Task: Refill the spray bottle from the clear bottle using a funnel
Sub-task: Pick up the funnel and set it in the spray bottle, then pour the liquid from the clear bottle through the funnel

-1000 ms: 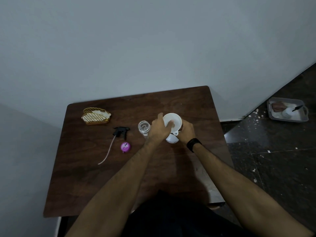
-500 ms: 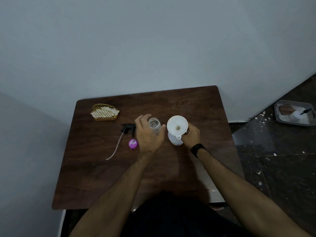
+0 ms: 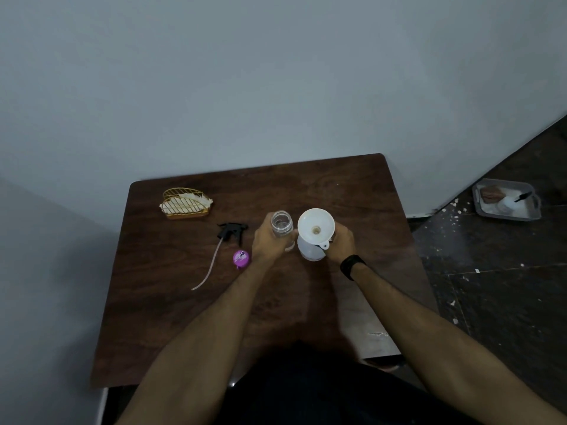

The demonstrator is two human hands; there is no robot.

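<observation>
A white funnel (image 3: 316, 227) sits in the neck of the white spray bottle (image 3: 310, 252), which stands upright mid-table. My right hand (image 3: 340, 243) grips that bottle from its right side, just under the funnel. Directly left of it, my left hand (image 3: 267, 243) is wrapped round the clear bottle (image 3: 281, 223), whose uncapped mouth faces up. The black spray head (image 3: 232, 230) with its long tube lies on the table to the left, and a purple cap (image 3: 241, 258) lies beside it.
A gold wire basket (image 3: 185, 203) with white cloth sits at the back left of the dark wooden table (image 3: 171, 302). A wall runs behind the table. On the dark floor to the right stands a grey tray (image 3: 506, 204).
My left hand left the funnel, moved left and closed round the clear bottle. The right hand has kept its hold on the spray bottle.
</observation>
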